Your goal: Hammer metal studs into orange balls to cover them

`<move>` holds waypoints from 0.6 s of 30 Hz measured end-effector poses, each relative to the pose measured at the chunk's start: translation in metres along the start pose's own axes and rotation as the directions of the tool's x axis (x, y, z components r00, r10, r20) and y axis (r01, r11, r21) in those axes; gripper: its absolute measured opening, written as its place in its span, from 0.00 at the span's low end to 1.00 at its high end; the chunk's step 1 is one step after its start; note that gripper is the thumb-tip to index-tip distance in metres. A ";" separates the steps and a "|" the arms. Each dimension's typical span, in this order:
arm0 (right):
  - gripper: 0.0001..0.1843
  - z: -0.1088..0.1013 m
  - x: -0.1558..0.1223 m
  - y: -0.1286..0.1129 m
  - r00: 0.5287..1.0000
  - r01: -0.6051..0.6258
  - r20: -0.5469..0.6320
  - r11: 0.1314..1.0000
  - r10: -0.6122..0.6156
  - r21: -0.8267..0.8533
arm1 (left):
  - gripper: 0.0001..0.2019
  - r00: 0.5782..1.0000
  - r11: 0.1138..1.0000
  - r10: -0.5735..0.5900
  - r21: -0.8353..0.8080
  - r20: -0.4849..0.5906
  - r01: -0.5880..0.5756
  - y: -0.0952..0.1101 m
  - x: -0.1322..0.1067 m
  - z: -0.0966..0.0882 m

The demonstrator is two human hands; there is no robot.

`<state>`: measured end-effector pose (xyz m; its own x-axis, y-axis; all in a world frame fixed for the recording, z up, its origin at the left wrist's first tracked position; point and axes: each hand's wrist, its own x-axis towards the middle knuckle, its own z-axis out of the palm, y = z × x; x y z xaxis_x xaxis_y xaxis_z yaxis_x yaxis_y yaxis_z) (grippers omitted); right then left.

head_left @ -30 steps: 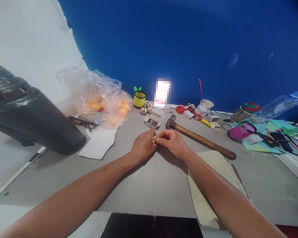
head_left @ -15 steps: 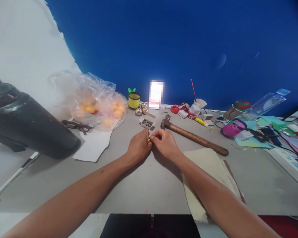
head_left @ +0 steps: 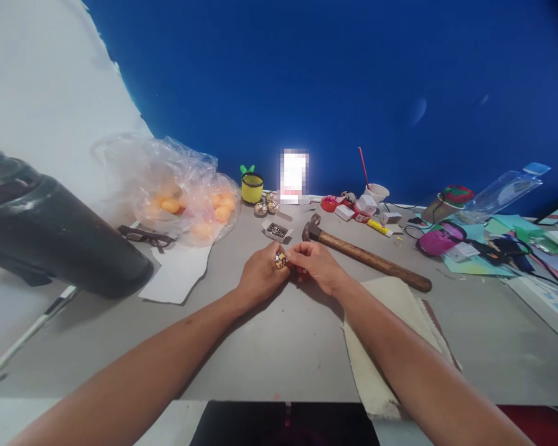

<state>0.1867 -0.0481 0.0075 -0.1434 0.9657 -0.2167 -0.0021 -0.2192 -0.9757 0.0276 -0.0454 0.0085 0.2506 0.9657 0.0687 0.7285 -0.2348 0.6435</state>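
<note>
My left hand (head_left: pixel 261 270) is closed around a small yellowish ball (head_left: pixel 280 259) dotted with shiny metal bits, part of it hidden by the fingers. My right hand (head_left: pixel 317 263) meets it from the right, thumb and forefinger pinched together at the ball's side; whatever is between those fingertips is too small to make out. Just beyond the hands lies a small open box (head_left: pixel 278 231) full of tiny metal pieces, perhaps tacks. Several similar shiny balls (head_left: pixel 261 209) sit behind it. A wooden-handled claw hammer (head_left: pixel 369 255) rests to the right.
A dark cylinder (head_left: pixel 60 229) leans in at left. Near it are glasses (head_left: pixel 144 236), white paper (head_left: pixel 175 272) and a plastic bag of orange balls (head_left: pixel 190 204). Folded cloth (head_left: pixel 367 365) lies under my right forearm. Small boxes, a paper cup (head_left: pixel 376 192) and a bottle (head_left: pixel 506 193) stand at back right.
The ball has turned into clearer view in my left hand. My right hand has shifted slightly right, its lower fingers now showing beneath. The whole view has moved a little.
</note>
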 end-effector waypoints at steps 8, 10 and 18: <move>0.30 0.000 0.003 0.003 1.000 0.002 0.000 1.000 -0.002 0.022 | 0.03 1.000 1.000 0.019 -0.006 0.011 -0.018 0.001 -0.002 0.003; 0.29 -0.001 0.003 0.003 1.000 0.030 0.007 1.000 -0.030 0.008 | 0.04 1.000 0.998 0.026 -0.056 0.006 -0.026 0.000 -0.001 0.002; 0.24 0.000 0.001 0.002 0.992 0.122 0.010 0.977 -0.122 -0.176 | 0.10 0.998 0.986 0.058 -0.154 -0.016 -0.060 -0.006 0.000 0.005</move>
<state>0.1863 -0.0474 0.0055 -0.1520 0.9838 -0.0954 0.1544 -0.0717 -0.9854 0.0269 -0.0443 0.0010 0.2825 0.9519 0.1183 0.6049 -0.2725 0.7483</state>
